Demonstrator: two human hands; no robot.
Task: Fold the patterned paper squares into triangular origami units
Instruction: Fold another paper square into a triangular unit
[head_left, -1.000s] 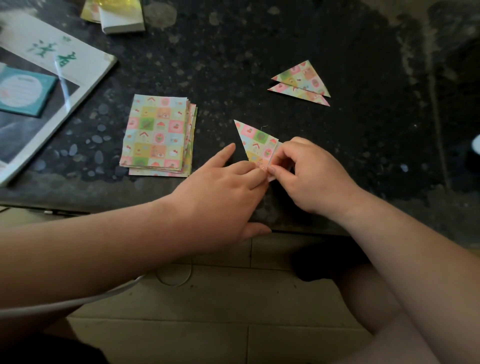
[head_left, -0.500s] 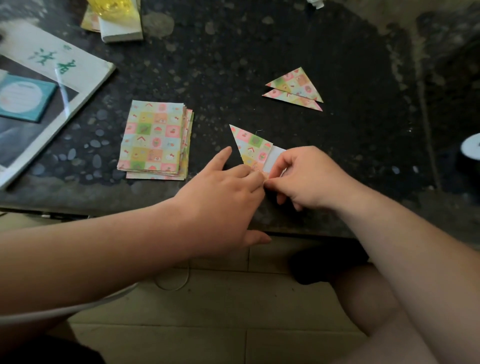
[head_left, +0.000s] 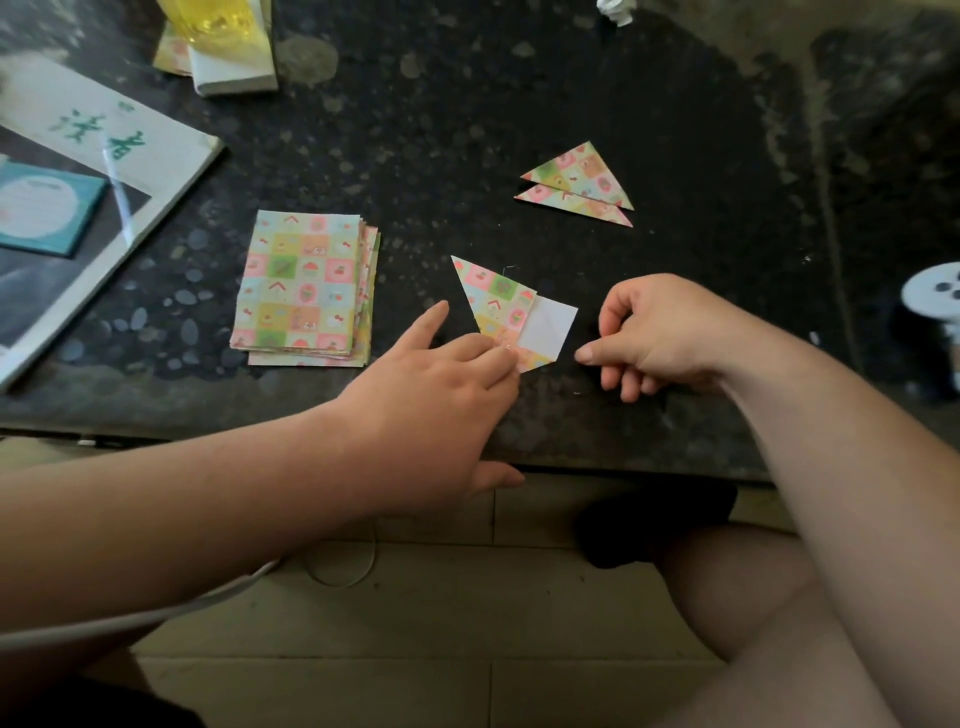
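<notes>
1. Head view, hidden or cropped: the near corner of the half-folded paper (head_left: 498, 306) is under the left hand (head_left: 441, 384). The yellow vessel (head_left: 218, 21) is cut by the top edge, type unclear. The round white object (head_left: 935, 288) at the right edge is blurred and cropped. The crumpled white scrap (head_left: 615, 10) is half out of frame. The magazine (head_left: 104, 156) runs off to the left with a teal card (head_left: 41, 208) lying on it.
2. Containers: the yellow vessel stands on a white box (head_left: 234, 67); contents can't be made out.
3. Task items on the dark counter (head_left: 467, 130): the half-folded paper lies flat near the front edge, its white flap (head_left: 548, 327) on its right side. The stack of patterned squares (head_left: 306, 286) is just to its left. The two finished triangles (head_left: 576, 179) overlap, further back and to the right.
4. Left hand: fingers (head_left: 488, 358) fairly straight, pressing the paper's near corner. Index finger extended beside its left edge, thumb past the counter edge.
5. Right hand (head_left: 660, 332): just right of the paper, not touching it. Fingers curled in, thumb pointing at the paper, nothing seen in it.
</notes>
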